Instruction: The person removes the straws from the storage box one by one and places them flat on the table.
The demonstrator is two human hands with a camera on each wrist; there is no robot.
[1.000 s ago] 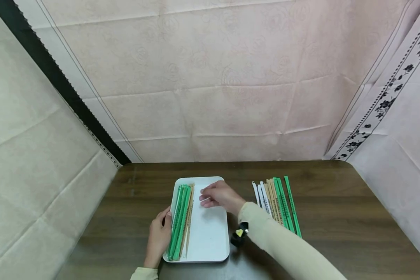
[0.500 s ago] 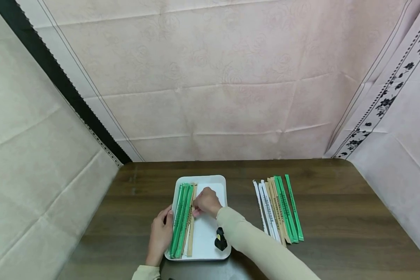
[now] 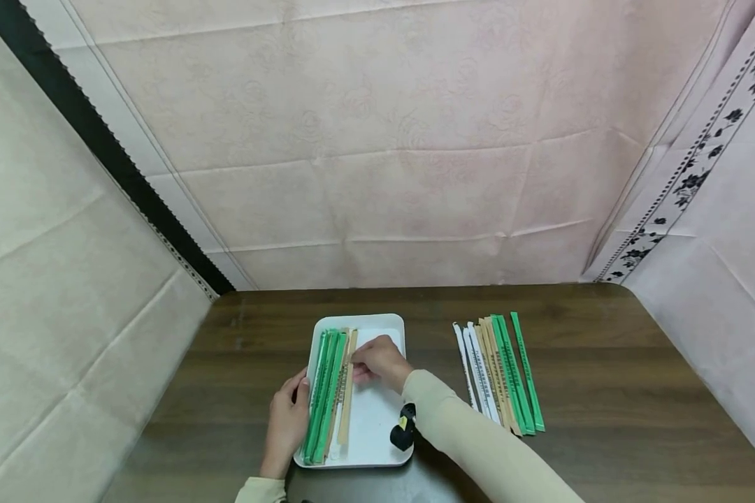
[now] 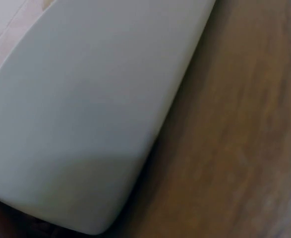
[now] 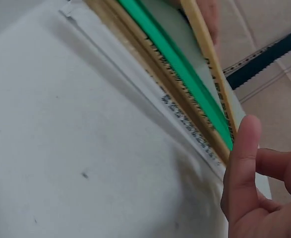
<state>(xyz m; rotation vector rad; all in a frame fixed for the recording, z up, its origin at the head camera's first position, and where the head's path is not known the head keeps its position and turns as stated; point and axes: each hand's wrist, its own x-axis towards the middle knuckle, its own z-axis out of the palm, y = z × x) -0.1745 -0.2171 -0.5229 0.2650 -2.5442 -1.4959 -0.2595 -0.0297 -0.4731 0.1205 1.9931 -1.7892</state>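
Note:
My left hand [image 3: 286, 423] grips the left rim of a white rectangular tray [image 3: 377, 426]; the left wrist view shows only the outer side of the tray [image 4: 95, 109]. Green paper-wrapped sticks [image 3: 323, 398] lie lengthwise along the tray's left side, with tan and white ones beside them. Over the tray, my right hand [image 3: 382, 360] pinches a slim tan wrapped stick [image 3: 347, 409] between thumb and fingers. In the right wrist view this tan stick [image 5: 212, 67], printed with dark lettering, stands raised above a green stick [image 5: 180, 74] and a printed white stick [image 5: 172, 106].
To the right of the tray, a fanned row lies on the brown wooden table [image 3: 604, 391]: white sticks [image 3: 481, 377], tan sticks [image 3: 500, 377] and green sticks [image 3: 521, 377]. Pale cloth walls [image 3: 384, 175] rise behind the table and at both sides.
My right hand came down and left to the bundle and took hold of the tan stick, then shifted slightly right with it. More of a white stick now shows beneath. My left hand stays put.

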